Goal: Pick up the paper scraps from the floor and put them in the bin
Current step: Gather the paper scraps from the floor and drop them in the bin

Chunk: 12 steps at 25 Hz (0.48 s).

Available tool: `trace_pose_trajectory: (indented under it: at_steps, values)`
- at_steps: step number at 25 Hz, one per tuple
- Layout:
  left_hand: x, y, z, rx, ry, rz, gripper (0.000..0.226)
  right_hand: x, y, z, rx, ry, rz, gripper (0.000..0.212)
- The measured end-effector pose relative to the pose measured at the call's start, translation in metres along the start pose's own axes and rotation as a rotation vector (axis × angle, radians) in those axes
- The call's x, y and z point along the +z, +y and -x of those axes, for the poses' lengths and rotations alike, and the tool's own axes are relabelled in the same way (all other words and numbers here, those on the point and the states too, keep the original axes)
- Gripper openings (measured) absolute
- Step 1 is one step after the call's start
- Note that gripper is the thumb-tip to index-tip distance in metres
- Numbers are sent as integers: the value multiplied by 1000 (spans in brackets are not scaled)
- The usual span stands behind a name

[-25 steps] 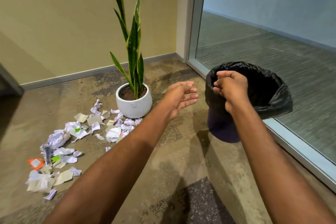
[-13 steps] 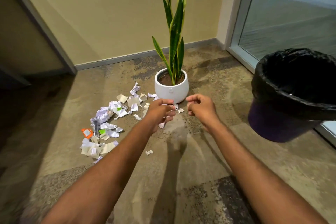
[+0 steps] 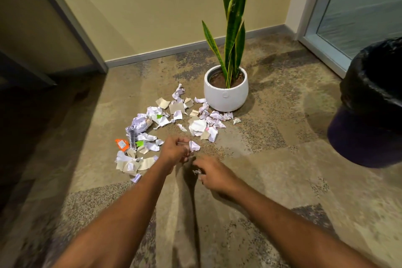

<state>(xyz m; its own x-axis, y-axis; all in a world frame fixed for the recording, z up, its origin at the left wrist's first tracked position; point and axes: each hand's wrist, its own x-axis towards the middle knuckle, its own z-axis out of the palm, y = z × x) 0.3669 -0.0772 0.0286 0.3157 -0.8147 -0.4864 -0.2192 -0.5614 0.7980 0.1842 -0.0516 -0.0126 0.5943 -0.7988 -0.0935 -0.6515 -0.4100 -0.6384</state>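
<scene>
The floor is brown and speckled. It runs up to a yellow wall at its far edge and a glass door at its far right corner.

The bin is the biggest thing. It stands at the right edge of the floor and has a black bag in it. I cannot see if any paper is inside, because it is too dark.

Next is one snake plant in one white pot, near the far edge of the floor.

The paper scraps lie in a messy heap in the middle of the floor, from just beside the pot out toward the left. They are well apart from the bin. There are too many to count well, for sure more than twenty. Most are white and some are tan. One orange piece lies at the left end of the heap. Two tiny green bits sit in it too.

Two hands reach down at the near side of the heap. The left hand has bent fingers right at a white scrap. It is blurry, so I cannot tell if it pinches the scrap or only touches it. The right hand has bent fingers at a tiny scrap that lies alone. I cannot tell if it has hold of that one either.

I think the job has hardly begun. Nearly all the scraps are on the floor, and none is on its way to the bin. Picking up and many trips are left.
</scene>
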Motion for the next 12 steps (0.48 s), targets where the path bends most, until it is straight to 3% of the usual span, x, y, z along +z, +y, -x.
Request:
trace_pose_trajectory:
  at_steps: [2, 5, 9, 12]
  values:
    - [-1, -6, -3, -6, 26, -16, 34, 20, 1, -1, -244, -48, 343, 52]
    - [-3, -12, -12, 7, 60, -57, 33, 33, 2, -9, -399, -67, 522, 29]
    - [-3, -21, -27, 11, 65, -112, 41, 30, 16, -20, -384, 32, 494, 9]
    - [-1, -19, -37, 19, 20, -156, 63, 21, 28, -32, -199, 127, 355, 14]
